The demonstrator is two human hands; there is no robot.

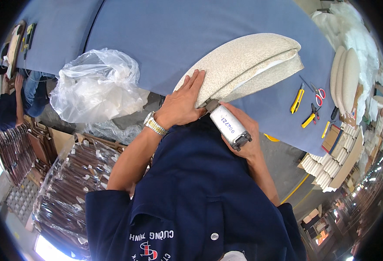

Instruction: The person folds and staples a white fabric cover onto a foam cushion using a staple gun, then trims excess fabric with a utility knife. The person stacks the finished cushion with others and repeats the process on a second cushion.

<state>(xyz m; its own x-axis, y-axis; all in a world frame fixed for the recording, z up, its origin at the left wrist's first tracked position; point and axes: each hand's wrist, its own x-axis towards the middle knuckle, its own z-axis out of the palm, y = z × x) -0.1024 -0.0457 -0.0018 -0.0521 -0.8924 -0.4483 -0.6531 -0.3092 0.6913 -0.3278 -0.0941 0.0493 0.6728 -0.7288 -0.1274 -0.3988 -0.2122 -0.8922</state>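
A curved, padded cushion piece [243, 56] in beige speckled fabric lies on the blue table near its front edge. A fold runs along it, with a strip of white showing inside. My left hand [182, 104] rests flat over its near left end, fingers stretched out on the fabric and thumb by the near edge. In my right hand [246, 124] is a white staple gun [227, 124], fingers wrapped round it, partly hidden under its body. The gun's dark nose meets the cushion's near edge, close to my left thumb.
On the blue table [148, 26] at right lie a yellow utility knife [297, 101], scissors [318, 93], and pliers [310, 119]. More beige padded pieces [345, 78] stand beyond. Crumpled clear plastic [97, 85] sits at left; a person [15, 102] works at far left.
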